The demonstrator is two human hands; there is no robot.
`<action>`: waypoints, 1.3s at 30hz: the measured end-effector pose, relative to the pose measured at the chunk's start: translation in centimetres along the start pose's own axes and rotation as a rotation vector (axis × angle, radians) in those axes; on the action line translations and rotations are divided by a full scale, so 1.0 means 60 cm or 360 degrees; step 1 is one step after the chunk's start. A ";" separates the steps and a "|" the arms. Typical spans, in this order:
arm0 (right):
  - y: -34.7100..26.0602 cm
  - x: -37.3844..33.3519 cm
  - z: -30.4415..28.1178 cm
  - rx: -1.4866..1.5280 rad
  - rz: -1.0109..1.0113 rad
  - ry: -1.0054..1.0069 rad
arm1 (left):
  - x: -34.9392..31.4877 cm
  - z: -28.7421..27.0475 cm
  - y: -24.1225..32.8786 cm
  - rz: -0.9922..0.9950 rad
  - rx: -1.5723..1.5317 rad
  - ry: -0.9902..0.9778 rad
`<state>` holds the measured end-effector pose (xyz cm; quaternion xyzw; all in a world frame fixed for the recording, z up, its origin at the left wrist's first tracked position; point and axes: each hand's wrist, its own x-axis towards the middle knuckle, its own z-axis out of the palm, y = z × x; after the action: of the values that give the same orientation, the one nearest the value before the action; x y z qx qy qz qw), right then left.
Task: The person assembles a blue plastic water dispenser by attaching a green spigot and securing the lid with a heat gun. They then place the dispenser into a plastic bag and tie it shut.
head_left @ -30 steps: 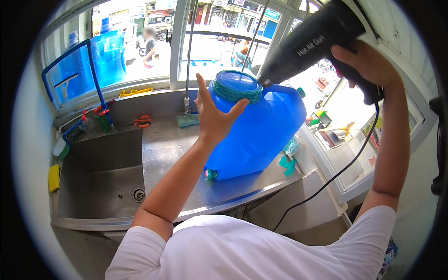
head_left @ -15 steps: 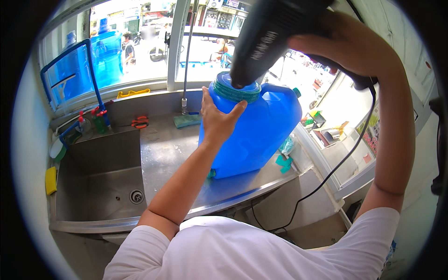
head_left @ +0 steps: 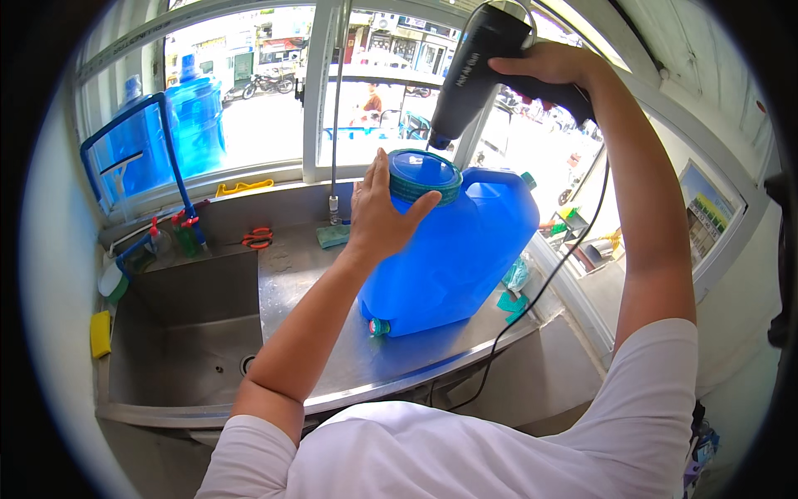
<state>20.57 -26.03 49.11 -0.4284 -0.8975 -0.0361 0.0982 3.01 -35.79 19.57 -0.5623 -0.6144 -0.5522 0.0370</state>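
A blue plastic water container (head_left: 453, 262) stands upright on the steel counter, with a round lid (head_left: 426, 169) on top and a green band around the lid's rim. My left hand (head_left: 381, 214) cups the lid's near left side, thumb and fingers spread on either side of it. Raised at the upper right, my right hand (head_left: 561, 71) is wrapped around the handle of a black heat gun (head_left: 478, 62). Its narrow nozzle points down, just above the lid's far edge. A small green-edged spout (head_left: 379, 327) sits low on the container's near left corner.
Left of the counter is a steel sink (head_left: 187, 333). Behind it lie orange-handled pliers (head_left: 258, 238) and a green cloth (head_left: 333, 237). The heat gun's black cord (head_left: 544, 287) hangs past the container's right side. Large blue bottles (head_left: 195, 125) stand beyond the window.
My right hand has drawn the heat gun up and back from the lid, and its nozzle has moved toward the far edge. My left hand stays by the lid. The view has shifted slightly.
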 end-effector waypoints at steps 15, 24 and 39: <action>0.184 -0.110 0.057 0.0817 0.0097 0.0032 | 0.194 -0.018 -0.026 -0.0354 -0.0285 -0.1036; 0.169 -0.250 0.087 0.0778 0.0026 0.0327 | 0.162 -0.022 -0.030 -0.0440 -0.1234 -0.0905; -0.171 -0.014 -0.032 -0.0328 -0.0342 -0.0158 | 0.072 -0.011 -0.110 -0.0589 -0.1902 -0.0056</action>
<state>13.39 -33.40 51.03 -0.3390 -0.9335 -0.1171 0.0047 -3.81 -31.86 18.50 -0.3791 -0.2872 -0.7884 -0.3903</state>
